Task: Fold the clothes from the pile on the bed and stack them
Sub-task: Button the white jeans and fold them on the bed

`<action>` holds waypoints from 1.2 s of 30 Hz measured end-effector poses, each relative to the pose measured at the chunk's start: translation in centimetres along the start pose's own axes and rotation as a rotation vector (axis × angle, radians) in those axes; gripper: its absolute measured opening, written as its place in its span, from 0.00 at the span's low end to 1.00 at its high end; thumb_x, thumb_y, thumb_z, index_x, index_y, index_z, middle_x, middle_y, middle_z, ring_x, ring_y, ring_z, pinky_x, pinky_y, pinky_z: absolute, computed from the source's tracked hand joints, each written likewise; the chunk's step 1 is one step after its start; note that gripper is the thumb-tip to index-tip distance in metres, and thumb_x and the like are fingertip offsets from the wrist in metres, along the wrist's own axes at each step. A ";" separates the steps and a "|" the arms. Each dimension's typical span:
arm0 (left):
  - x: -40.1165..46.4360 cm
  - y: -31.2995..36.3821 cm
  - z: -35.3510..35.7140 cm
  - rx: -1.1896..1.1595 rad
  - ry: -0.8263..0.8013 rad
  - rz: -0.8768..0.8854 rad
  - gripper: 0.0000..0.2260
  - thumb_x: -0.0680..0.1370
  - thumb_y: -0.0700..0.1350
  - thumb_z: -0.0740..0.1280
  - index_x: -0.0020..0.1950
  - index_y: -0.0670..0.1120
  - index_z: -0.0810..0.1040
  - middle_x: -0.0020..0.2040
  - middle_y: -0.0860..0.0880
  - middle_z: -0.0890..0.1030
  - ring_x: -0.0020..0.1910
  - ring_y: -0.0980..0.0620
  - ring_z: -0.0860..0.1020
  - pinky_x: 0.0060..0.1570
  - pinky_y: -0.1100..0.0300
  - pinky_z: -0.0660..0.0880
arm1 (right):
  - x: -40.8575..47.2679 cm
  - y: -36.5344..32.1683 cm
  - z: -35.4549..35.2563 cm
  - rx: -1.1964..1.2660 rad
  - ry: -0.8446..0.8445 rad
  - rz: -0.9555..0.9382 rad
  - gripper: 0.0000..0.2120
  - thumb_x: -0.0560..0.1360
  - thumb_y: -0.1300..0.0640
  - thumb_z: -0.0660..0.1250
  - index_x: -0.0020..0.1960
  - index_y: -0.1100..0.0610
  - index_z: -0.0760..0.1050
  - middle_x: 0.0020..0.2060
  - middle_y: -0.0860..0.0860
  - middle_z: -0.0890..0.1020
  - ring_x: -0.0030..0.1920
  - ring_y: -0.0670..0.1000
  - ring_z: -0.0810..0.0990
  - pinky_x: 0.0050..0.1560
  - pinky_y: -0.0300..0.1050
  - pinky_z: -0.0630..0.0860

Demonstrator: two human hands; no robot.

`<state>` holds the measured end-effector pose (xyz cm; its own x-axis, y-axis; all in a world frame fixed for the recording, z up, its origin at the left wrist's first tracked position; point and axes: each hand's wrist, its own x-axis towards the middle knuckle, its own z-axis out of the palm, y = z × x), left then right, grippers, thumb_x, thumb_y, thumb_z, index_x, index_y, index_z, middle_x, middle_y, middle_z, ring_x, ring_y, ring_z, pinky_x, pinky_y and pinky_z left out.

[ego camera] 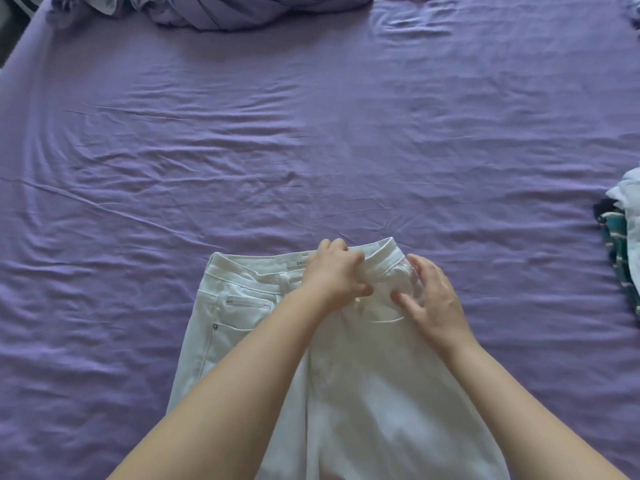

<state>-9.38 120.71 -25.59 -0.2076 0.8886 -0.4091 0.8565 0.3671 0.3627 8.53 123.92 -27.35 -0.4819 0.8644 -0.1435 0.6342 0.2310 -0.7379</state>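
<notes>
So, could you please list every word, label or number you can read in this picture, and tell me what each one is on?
"DAIC": on the label inside the waistband of the white jeans; the left hand covers the remaining letters.
Nothing else is legible: the rivets and stitching on the jeans carry no readable marks, and the clothes pile at the right edge shows no text.

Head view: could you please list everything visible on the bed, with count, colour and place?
Jeans: one pair, white, near centre of the bed, waistband away from the person, being folded.
Bed sheet: one, purple, wrinkled, covers the whole bed.
Bunched bedding: one heap, purple, far edge.
Clothes pile: one, white, teal-striped and dark pieces, right edge, partly cut off.
Left hand: one, grips the waistband.
Right hand: one, fingers spread on the jeans' right hip.
</notes>
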 end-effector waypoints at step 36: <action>-5.6 -0.2 2.7 0.088 0.194 0.468 0.14 0.75 0.55 0.66 0.57 0.51 0.81 0.58 0.54 0.81 0.69 0.48 0.69 0.70 0.45 0.56 | -2.0 0.4 0.9 -0.179 0.136 -0.193 0.23 0.69 0.59 0.75 0.62 0.59 0.76 0.64 0.59 0.73 0.65 0.62 0.71 0.64 0.58 0.68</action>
<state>-7.16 114.93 -25.68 0.1309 0.9899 -0.0537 0.9136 -0.0994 0.3943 9.19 121.92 -27.93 -0.5264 0.8458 0.0868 0.6407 0.4617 -0.6134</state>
